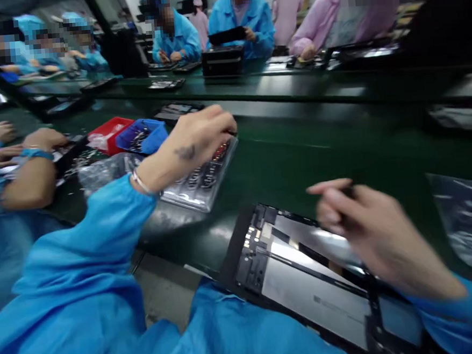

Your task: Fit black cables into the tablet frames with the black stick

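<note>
Head view: left hand (195,142) fingers curled over parts tray (204,182); right hand (369,227) fingers pinched above tablet (308,280), grip contents unclear.

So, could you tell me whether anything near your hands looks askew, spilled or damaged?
Nothing stands out. The opened tablet lies flat under the right hand, the left hand reaches into the clear parts tray, and the red bin and blue bin sit upright. Motion blur hides fine detail.
</note>
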### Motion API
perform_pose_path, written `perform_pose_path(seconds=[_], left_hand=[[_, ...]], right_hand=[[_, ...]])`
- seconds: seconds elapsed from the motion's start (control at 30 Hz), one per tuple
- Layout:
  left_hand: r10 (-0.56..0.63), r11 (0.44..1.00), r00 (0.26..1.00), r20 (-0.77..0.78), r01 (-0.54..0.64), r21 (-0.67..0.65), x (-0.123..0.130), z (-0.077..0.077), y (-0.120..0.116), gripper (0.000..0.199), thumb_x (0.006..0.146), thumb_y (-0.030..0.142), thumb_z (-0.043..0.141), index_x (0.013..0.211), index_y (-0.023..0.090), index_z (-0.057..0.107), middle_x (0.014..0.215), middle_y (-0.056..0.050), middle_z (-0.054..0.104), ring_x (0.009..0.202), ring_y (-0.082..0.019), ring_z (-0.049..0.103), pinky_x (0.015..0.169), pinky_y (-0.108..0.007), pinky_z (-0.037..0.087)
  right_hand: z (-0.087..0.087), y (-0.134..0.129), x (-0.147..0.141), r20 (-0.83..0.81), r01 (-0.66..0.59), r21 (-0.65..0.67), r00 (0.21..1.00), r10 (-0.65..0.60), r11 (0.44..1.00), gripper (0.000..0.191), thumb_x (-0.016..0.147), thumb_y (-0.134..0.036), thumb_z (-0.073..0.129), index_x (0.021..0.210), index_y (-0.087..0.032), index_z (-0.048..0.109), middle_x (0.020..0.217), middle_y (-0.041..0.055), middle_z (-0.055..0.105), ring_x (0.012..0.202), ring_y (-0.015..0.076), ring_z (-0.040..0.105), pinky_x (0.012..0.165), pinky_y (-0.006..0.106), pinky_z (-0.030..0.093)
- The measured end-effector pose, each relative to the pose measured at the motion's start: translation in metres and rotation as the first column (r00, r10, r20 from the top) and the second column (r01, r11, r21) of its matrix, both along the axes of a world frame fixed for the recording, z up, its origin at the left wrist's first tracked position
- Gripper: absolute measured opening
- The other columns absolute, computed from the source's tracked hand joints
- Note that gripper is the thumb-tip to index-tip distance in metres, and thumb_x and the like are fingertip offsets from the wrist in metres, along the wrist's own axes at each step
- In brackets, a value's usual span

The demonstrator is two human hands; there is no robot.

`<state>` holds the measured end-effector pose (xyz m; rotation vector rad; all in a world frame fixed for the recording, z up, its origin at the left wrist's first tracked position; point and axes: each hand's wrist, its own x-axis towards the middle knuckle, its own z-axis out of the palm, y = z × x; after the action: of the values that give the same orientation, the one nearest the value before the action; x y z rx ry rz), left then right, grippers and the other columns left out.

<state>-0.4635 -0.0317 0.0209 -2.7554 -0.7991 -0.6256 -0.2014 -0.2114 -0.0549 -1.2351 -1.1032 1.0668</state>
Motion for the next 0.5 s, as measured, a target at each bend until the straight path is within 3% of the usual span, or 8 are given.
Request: perform_pose_path(seconds=[0.03, 0.1, 0.17, 0.23, 0.3, 0.37, 0.5], left_hand=[[-0.092, 0.994, 0.996, -0.017, 0.093, 0.056, 0.014, -0.003, -0.021, 0.033, 0.104, 0.025, 0.034, 0.112, 0.017, 0.065, 0.107, -0.011, 0.065, 0.099, -0.024, 0.065, 0.083, -0.038, 0.052], [-0.327, 0.936, 0.939, -0.111, 0.337, 0.1, 0.036, -0.014, -0.055, 0.036, 0.106, 0.026, 0.031, 0.114, 0.021, 0.066, 0.107, -0.009, 0.068, 0.103, -0.025, 0.067, 0.084, -0.04, 0.056], [-0.544, 0.807, 0.816, -0.197, 0.573, 0.143, 0.05, -0.028, -0.073, 0.029, 0.105, 0.027, 0.039, 0.116, 0.025, 0.065, 0.111, -0.006, 0.07, 0.109, -0.025, 0.068, 0.087, -0.04, 0.059], [-0.659, 0.651, 0.709, -0.251, 0.704, 0.283, 0.058, -0.04, -0.078, 0.023, 0.103, 0.026, 0.047, 0.116, 0.025, 0.066, 0.115, -0.004, 0.071, 0.113, -0.024, 0.068, 0.089, -0.036, 0.061], [-0.673, 0.516, 0.68, -0.29, 0.713, 0.474, 0.062, -0.047, -0.076, 0.02, 0.101, 0.024, 0.051, 0.111, 0.024, 0.069, 0.113, -0.003, 0.072, 0.111, -0.023, 0.069, 0.09, -0.032, 0.062], [-0.662, 0.439, 0.688, -0.297, 0.678, 0.59, 0.065, -0.051, -0.075, 0.018, 0.1, 0.024, 0.054, 0.105, 0.022, 0.071, 0.108, -0.003, 0.073, 0.107, -0.022, 0.07, 0.091, -0.031, 0.062], [-0.671, 0.428, 0.681, -0.292, 0.678, 0.597, 0.068, -0.054, -0.079, 0.017, 0.098, 0.026, 0.061, 0.105, 0.017, 0.073, 0.105, -0.005, 0.074, 0.102, -0.021, 0.071, 0.09, -0.031, 0.061]], right_hand=[[0.002, 0.004, -0.014, -0.141, -0.112, -0.14, 0.986, 0.093, 0.984, 0.028, 0.09, -0.047, 0.067, 0.095, -0.02, 0.073, 0.067, -0.0007, 0.05, 0.052, 0.0096, 0.042, 0.046, 0.027, 0.036], [0.002, 0.009, -0.031, -0.324, -0.249, -0.15, 0.927, 0.19, 0.957, 0.035, 0.089, -0.052, 0.065, 0.084, -0.017, 0.068, 0.067, -0.0019, 0.05, 0.053, 0.0076, 0.038, 0.05, 0.026, 0.036], [-0.001, 0.009, -0.036, -0.399, -0.246, -0.114, 0.898, 0.183, 0.963, 0.038, 0.088, -0.051, 0.067, 0.073, -0.017, 0.06, 0.064, -0.0036, 0.045, 0.055, 0.0076, 0.038, 0.053, 0.024, 0.036], [-0.002, 0.005, -0.033, -0.411, -0.169, -0.101, 0.904, 0.113, 0.98, 0.034, 0.084, -0.045, 0.074, 0.072, -0.017, 0.058, 0.064, -0.0048, 0.043, 0.057, 0.0073, 0.038, 0.053, 0.022, 0.034], [0.0, 0.0, -0.029, -0.393, -0.093, -0.111, 0.919, 0.042, 0.989, 0.03, 0.078, -0.04, 0.08, 0.076, -0.017, 0.061, 0.066, -0.0051, 0.045, 0.058, 0.0069, 0.038, 0.052, 0.021, 0.033], [0.001, -0.001, -0.026, -0.368, -0.05, -0.122, 0.93, 0.002, 0.991, 0.029, 0.075, -0.039, 0.082, 0.078, -0.017, 0.064, 0.068, -0.0043, 0.049, 0.059, 0.0071, 0.041, 0.054, 0.021, 0.034], [0.0, 0.002, -0.025, -0.315, -0.026, -0.118, 0.949, -0.013, 0.993, 0.028, 0.078, -0.041, 0.08, 0.085, -0.016, 0.07, 0.066, -0.0035, 0.052, 0.058, 0.007, 0.043, 0.053, 0.021, 0.032]])
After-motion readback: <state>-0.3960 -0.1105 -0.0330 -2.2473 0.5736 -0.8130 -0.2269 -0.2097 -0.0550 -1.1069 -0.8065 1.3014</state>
